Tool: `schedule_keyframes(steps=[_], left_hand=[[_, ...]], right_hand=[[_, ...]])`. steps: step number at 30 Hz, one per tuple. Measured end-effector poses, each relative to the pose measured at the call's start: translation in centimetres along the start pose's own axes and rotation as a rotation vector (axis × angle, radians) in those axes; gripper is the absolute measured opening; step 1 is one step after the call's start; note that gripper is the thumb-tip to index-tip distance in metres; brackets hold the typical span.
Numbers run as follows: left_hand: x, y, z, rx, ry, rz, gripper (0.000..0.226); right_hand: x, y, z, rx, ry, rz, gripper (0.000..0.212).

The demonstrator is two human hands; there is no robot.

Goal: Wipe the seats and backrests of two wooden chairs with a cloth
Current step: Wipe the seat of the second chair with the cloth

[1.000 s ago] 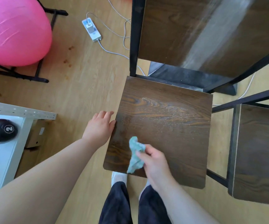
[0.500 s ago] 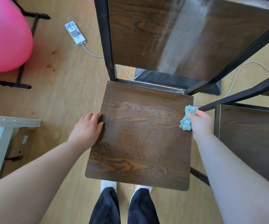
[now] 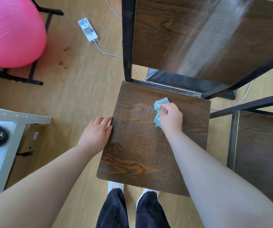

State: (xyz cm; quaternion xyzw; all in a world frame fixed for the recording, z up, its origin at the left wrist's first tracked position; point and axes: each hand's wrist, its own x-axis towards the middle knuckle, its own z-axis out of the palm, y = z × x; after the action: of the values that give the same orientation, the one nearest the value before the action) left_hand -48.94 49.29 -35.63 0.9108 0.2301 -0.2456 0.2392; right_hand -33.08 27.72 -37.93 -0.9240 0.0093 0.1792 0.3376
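A dark wooden chair seat lies below me, speckled with fine pale dust across its middle. Its backrest rises behind in a black metal frame, with a pale streak down it. My right hand presses a crumpled teal cloth onto the far middle of the seat. My left hand rests flat on the seat's left edge, fingers apart, holding nothing. A second wooden chair stands at the right, partly out of frame.
A pink exercise ball sits on a black stand at the upper left. A white power strip with cables lies on the wooden floor behind the chair. A white table edge is at the left. My feet stand under the seat's front edge.
My right hand swept the cloth from the seat's front to its right edge, then back left to the far middle. My left hand stayed on the left edge.
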Motion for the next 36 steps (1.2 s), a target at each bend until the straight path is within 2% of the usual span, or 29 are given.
schedule_keyframes(steps=[10, 18, 22, 25, 27, 30, 33, 36], left_hand=[[-0.5, -2.3, 0.0, 0.026, 0.013, -0.013, 0.049], [-1.1, -3.0, 0.4, 0.033, 0.008, -0.014, 0.048], [-1.1, -3.8, 0.1, 0.035, 0.024, -0.025, 0.046], [-1.2, -3.9, -0.5, 0.046, 0.045, -0.037, 0.046], [-1.4, -3.8, -0.7, 0.069, 0.055, -0.034, 0.046], [-1.6, -3.8, -0.8, 0.089, 0.061, -0.034, 0.045], [-1.5, -3.8, -0.6, 0.073, 0.059, -0.033, 0.045], [-1.4, -3.1, -0.2, 0.045, 0.060, -0.036, 0.045]], right_hand=[[-0.7, -1.7, 1.9, -0.030, -0.073, -0.113, 0.025], [-2.9, -4.4, 5.9, -0.083, -0.239, -0.336, 0.027], [-9.6, -5.6, 10.2, -0.033, -0.469, -0.520, 0.029], [-16.4, -4.9, 14.2, -0.205, -0.753, -0.499, 0.030], [-20.2, -4.2, 15.7, -0.201, -0.874, -0.533, 0.034], [-22.2, -4.2, 15.3, 0.019, -0.885, -0.418, 0.034], [-20.8, -4.7, 12.2, 0.238, -0.785, -0.165, 0.031], [-17.6, -3.2, 7.4, 0.348, -0.630, -0.028, 0.027]])
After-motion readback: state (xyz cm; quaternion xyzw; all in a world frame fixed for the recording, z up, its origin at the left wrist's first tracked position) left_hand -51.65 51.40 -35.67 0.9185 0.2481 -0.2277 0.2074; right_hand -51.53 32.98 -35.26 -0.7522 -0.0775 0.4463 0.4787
